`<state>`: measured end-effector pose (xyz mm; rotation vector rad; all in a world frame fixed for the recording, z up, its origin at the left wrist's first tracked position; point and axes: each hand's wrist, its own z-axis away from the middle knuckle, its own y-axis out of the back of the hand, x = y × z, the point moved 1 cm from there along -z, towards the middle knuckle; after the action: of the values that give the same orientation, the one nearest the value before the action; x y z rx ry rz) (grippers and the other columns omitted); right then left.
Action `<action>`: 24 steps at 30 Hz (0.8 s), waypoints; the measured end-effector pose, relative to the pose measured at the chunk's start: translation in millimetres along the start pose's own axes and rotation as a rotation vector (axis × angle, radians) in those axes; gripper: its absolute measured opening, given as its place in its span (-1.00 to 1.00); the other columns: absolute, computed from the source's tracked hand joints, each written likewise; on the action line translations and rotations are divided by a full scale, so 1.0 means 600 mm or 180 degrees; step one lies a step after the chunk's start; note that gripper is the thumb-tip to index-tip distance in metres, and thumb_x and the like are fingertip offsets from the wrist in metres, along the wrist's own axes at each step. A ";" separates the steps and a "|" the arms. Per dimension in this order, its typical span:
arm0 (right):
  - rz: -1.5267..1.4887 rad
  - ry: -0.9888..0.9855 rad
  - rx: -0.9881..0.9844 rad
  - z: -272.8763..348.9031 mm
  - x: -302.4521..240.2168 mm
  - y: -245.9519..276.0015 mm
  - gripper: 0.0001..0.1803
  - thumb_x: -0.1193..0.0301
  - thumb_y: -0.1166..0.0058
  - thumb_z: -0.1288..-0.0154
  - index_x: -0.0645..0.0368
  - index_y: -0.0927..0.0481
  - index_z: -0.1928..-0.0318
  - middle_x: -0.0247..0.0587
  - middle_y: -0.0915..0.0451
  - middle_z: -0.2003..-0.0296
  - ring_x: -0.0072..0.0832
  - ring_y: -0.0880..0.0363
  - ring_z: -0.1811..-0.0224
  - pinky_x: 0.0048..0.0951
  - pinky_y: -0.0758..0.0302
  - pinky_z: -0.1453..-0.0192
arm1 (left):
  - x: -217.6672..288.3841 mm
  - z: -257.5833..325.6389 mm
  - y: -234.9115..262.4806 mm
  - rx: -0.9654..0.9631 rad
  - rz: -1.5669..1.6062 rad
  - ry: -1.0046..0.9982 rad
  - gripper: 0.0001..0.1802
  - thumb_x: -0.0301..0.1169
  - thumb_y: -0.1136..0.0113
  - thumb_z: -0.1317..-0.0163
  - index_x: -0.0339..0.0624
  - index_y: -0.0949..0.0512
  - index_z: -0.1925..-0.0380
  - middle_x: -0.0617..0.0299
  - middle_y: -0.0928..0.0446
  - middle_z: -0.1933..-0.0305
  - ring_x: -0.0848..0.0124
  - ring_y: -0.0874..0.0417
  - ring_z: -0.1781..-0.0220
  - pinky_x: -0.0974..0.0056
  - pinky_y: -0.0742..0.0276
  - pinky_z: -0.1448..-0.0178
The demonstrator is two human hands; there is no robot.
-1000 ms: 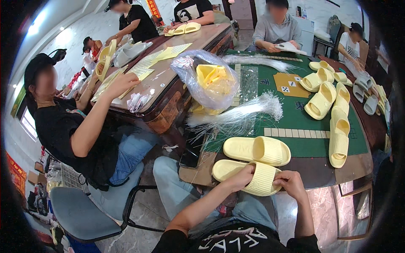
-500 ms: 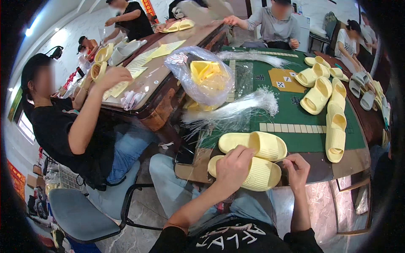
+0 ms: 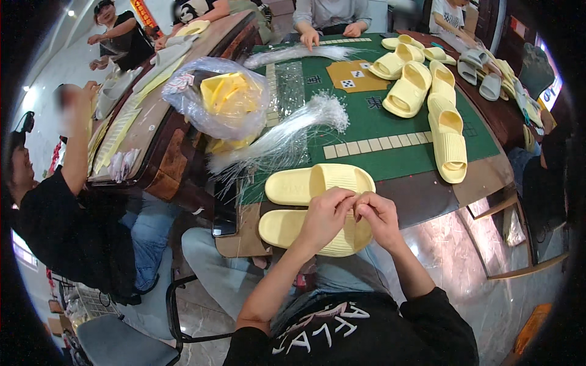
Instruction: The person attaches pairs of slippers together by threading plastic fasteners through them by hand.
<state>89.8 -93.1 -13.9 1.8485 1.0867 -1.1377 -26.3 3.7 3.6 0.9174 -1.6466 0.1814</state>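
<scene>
Pale yellow slipper (image 3: 282,228) sits at the near edge of the table (image 3: 427,201), right in front of its matching slipper (image 3: 329,178), and what's new is that the hands have met over its strap (image 3: 342,244). A second ago the left hand (image 3: 328,212) had its fingers tucked into the strap opening while the right hand (image 3: 378,216) was at the toe end; now both are drawn in narrow, fingertips pinched and practically touching. Can't tell if anything thin is between them, it's just too small to make out. The pair hasn't really gone anywhere, so I'd call this the fiddly fingertip bit rather than any shifting of slippers. Clear bundle of strands (image 3: 287,137) still lies behind them. Also new: across the table, another person's hand (image 3: 310,38) is now over the far bundle (image 3: 284,57).
</scene>
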 end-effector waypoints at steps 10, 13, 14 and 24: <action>-0.0515 -0.0667 0.0425 0.009 0.007 -0.009 -0.87 0.49 0.06 -0.34 0.30 -0.48 0.34 -0.35 -0.49 0.59 -0.67 -0.44 0.55 -0.61 -0.42 0.44 | 0.002 0.004 -0.001 0.0856 -0.0060 0.0090 -0.87 -0.49 -0.16 -0.15 -0.36 -0.48 0.46 0.10 -0.47 0.48 0.34 -0.51 0.51 0.32 -0.41 0.41; -0.0434 -0.0682 0.0504 0.014 0.014 -0.019 -0.90 0.51 0.00 -0.30 0.31 -0.52 0.30 -0.35 -0.46 0.54 -0.67 -0.41 0.57 -0.62 -0.39 0.49 | 0.000 0.005 -0.003 0.0870 -0.0091 0.0189 -0.85 -0.47 -0.16 -0.17 -0.35 -0.47 0.45 0.10 -0.47 0.52 0.36 -0.49 0.54 0.32 -0.40 0.42; -0.0519 -0.0642 0.0515 0.016 0.015 -0.021 -0.91 0.53 -0.01 -0.29 0.33 -0.53 0.29 -0.33 -0.47 0.49 -0.67 -0.41 0.56 -0.62 -0.39 0.49 | -0.001 0.005 -0.004 0.0873 -0.0059 0.0242 -0.85 -0.46 -0.16 -0.18 -0.35 -0.47 0.45 0.11 -0.47 0.54 0.37 -0.49 0.54 0.31 -0.40 0.43; -0.0630 -0.0304 0.0812 0.017 0.014 -0.037 -0.79 0.64 -0.02 -0.23 0.34 -0.59 0.12 -0.29 -0.43 0.38 -0.65 -0.43 0.48 -0.66 -0.43 0.42 | -0.011 0.011 -0.007 0.0816 0.0136 0.0358 -0.82 -0.43 -0.08 -0.28 -0.34 -0.46 0.43 0.36 -0.42 0.53 0.66 -0.35 0.49 0.50 -0.29 0.44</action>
<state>68.6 -90.3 -28.5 1.8853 1.1315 -1.5251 -28.8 0.1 -5.8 1.0452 -1.5618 0.4739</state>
